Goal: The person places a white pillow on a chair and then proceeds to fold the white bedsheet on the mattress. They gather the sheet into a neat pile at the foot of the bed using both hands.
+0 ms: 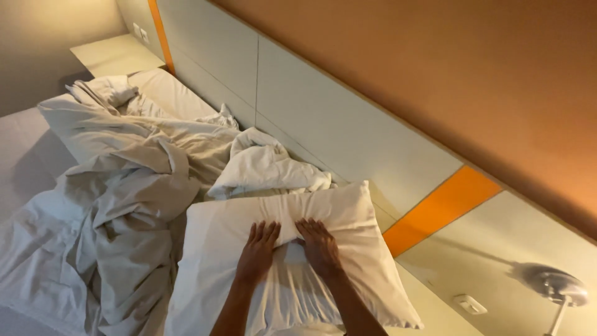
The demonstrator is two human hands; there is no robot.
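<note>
A white pillow (217, 249) lies at the near end of an unmade bed, close to the pale headboard panel (348, 130). My left hand (258, 249) and my right hand (318, 246) both press flat on the pillow's middle, fingers spread, side by side. The fabric dents and creases under them. Neither hand grips anything. Just beyond the pillow lies a bunched white sheet (264, 165).
A crumpled white duvet (118, 205) covers the left of the bed, with another pillow (168, 93) at the far end. An orange strip (441, 208) marks the headboard. A wall lamp (559, 289) and a switch (469, 303) sit at the lower right. A shelf (115, 55) is beyond.
</note>
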